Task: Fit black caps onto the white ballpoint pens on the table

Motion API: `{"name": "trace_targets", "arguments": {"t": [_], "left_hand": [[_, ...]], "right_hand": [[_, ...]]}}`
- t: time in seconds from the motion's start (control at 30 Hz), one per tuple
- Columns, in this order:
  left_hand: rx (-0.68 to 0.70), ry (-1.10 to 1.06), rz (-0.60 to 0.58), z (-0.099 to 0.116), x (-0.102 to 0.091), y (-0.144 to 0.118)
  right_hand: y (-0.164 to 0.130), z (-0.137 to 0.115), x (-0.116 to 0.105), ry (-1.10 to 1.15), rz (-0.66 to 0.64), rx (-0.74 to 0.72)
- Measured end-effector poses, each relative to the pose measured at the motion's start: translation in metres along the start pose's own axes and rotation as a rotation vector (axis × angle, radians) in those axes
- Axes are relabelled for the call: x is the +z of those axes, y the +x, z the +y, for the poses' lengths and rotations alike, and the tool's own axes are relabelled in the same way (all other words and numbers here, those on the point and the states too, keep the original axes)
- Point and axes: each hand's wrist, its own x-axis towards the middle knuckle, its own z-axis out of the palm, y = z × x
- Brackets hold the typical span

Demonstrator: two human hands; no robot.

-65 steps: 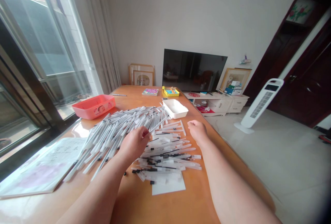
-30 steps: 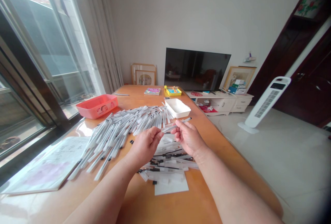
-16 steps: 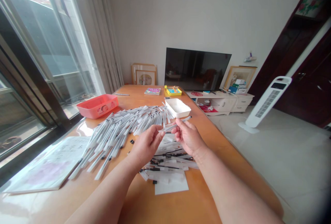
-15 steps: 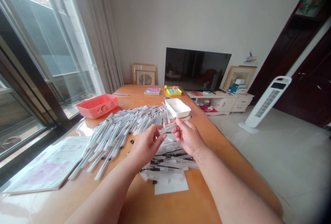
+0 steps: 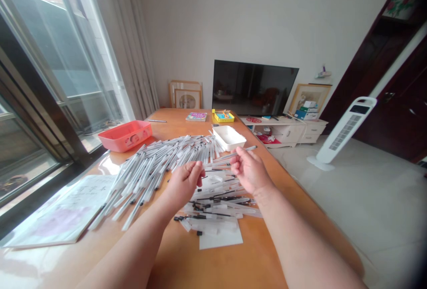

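My right hand (image 5: pixel 250 171) pinches a clear-barrelled pen (image 5: pixel 227 159), which slants up to the right with its dark end past the fingers. To the left, my left hand (image 5: pixel 185 182) is closed, fingertips pressed together; whatever it may hold is hidden. Under and between both hands lies a heap of pen parts (image 5: pixel 216 224), translucent pieces and black refills, partly on a white sheet of paper (image 5: pixel 222 241). Beyond my left hand spreads a large pile of clear pens (image 5: pixel 147 171) with black ends.
A red plastic basket (image 5: pixel 125 137) stands by the window, and a white tray (image 5: pixel 230 138) behind the pens. At the left lies a booklet (image 5: pixel 62 218). Farther back are a yellow box (image 5: pixel 223 116) and a purple book (image 5: pixel 196 117). The table's right edge runs beside my right arm.
My hands have drawn apart. The right one has shifted right with the pen, while the left has moved slightly left and closed, away from the pen.
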Motion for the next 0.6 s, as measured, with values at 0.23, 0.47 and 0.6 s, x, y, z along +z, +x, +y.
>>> {"name": "trace_targets", "arguments": {"t": [0.23,0.47,0.6], "left_hand": [[-0.089,0.018,0.009,-0.021,-0.007,0.008],[-0.047,0.108,0.073,-0.034,0.001,0.011],[0.045,0.088,0.115,-0.029,0.004,0.009]], "right_hand": [[0.009,0.004,-0.013,-0.172,0.064,-0.085],[0.005,0.02,-0.012,-0.521,0.017,-0.148],[0.0,0.021,-0.011,-0.855,-0.062,-0.292]]}}
